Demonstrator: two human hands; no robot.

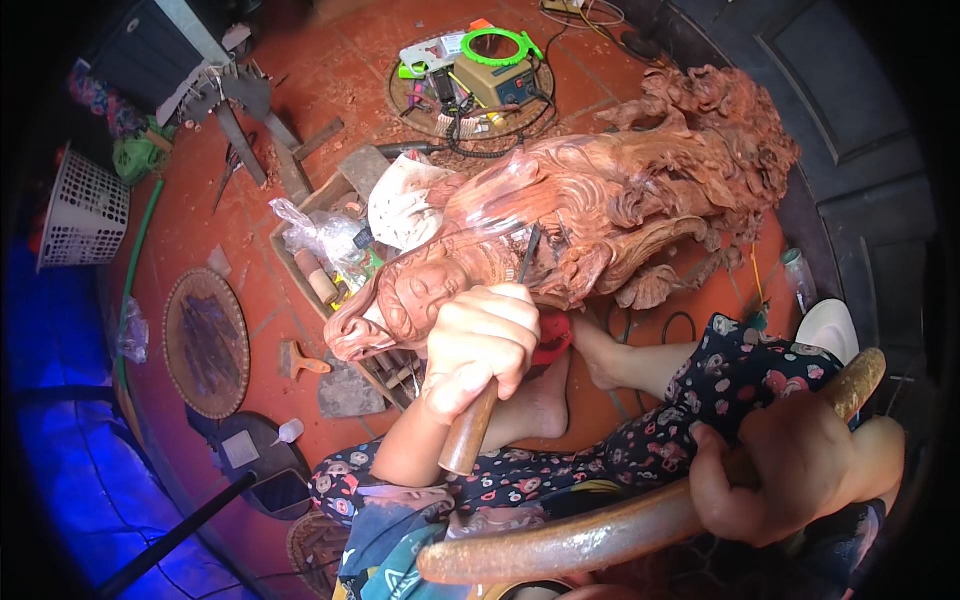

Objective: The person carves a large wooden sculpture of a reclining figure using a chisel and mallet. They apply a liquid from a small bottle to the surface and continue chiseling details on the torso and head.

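A large reddish-brown wood carving [590, 185] of a robed figure lies across the middle, its carved face toward the left. My left hand [485, 345] is wrapped round a wood chisel [468, 438]. The round wooden handle sticks out below the fist, and the dark blade points up at the figure's chest; whether its tip touches the wood I cannot tell. At the lower right, my right hand [785, 475] grips a thick curved wooden club [560, 540]. Its long smooth end reaches left across my lap, below the chisel handle and apart from it.
A wooden tool box [290, 245] holds bags and a cylinder beside the carving. Behind stands a round tray [395, 95] with a power unit [497, 82] and a green-rimmed magnifier [497, 46]. At left are a woven tray of chisels [205, 342], a brush [303, 360] and a white basket [85, 210].
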